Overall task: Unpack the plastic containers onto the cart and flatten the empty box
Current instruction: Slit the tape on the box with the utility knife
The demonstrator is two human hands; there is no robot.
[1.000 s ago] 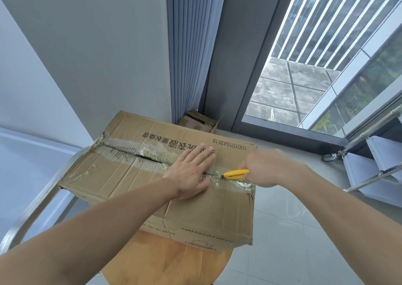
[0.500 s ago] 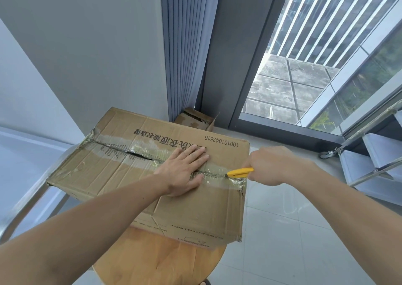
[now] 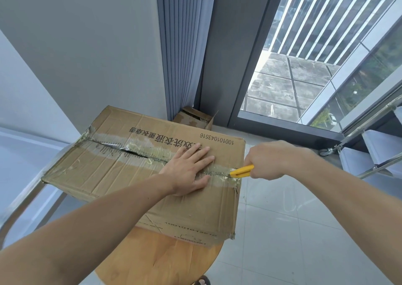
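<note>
Cardboard box (image 3: 97,175) fills the middle of the head view. It sits closed on a round wooden top (image 3: 156,263) and overhangs it on the left and right sides. Its top seam is bound in layers of clear tape (image 3: 139,154), which already gapes open left of centre. No plastic containers show; presumably they are inside.

The left hand (image 3: 189,171) lies flat across the seam with fingers straight and spread, pressing the flaps down. The right hand (image 3: 267,160) is curled in a fist round a yellow cutter (image 3: 241,171), whose tip meets the tape at the box's right edge, just beside the left hand's thumb and little finger. The blade itself is too small to make out.

A steel rail (image 3: 21,202) runs along the lower left and a steel-framed shelf unit on a caster (image 3: 369,154) stands at the right edge; which one is the cart I cannot tell. A smaller opened carton (image 3: 195,117) sits by the curtain behind.

The step looks like slitting the last taped stretch. Risks from here:
- **Cut fingers:** a stroke drawn leftward runs straight at the pressing fingers, and the wrinkled, doubled tape could snag the blade and then let it jump.
- **Damaged contents:** a deep cut could score whatever lies under the flaps.
- **Tipping:** heavy pressure on the overhanging box could tilt it off the small round top.
</note>
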